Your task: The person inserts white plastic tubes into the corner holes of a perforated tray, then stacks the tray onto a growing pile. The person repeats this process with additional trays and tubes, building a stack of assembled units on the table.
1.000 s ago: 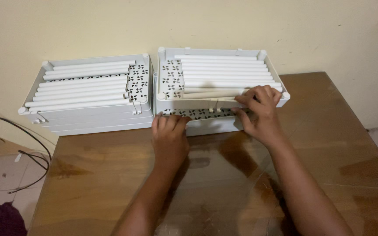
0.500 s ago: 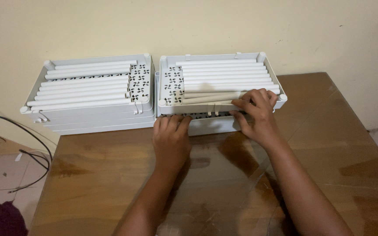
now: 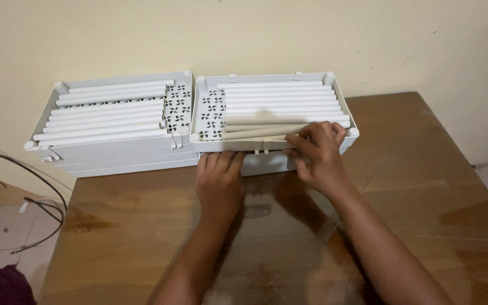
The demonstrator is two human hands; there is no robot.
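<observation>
**2 hands at a stack of white trays**

We look down on our 2 bare hands at the far edge of a wooden table (image 3: 142, 226), where 2 stacks of white plastic trays stand side by side against a cream wall (image 3: 255, 34). Our left hand (image 3: 219, 183) lies palm down on the wood, fingers straight and together, their tips pressed against the front wall of the right tray stack (image 3: 343, 101); it holds nothing that we can see. Just to its right, our right hand (image 3: 318, 155) reaches over the front rim of the top tray, fingers curled loosely on the near end of a beige tube (image 3: 255, 133) that lies tilted across the tray. Whether the fingers close fully round the tube, we cannot tell. A second beige tube (image 3: 266, 120) lies just beyond the first, and past it white tubes (image 3: 278, 96) fill the tray in straight rows. Well to the left of our left hand, the left tray stack (image 3: 114, 161) carries its own rows of white tubes. Both top trays show perforated panels (image 3: 177, 107) where they meet. Black cables (image 3: 29, 186) trail over the floor, far left of the table.
</observation>
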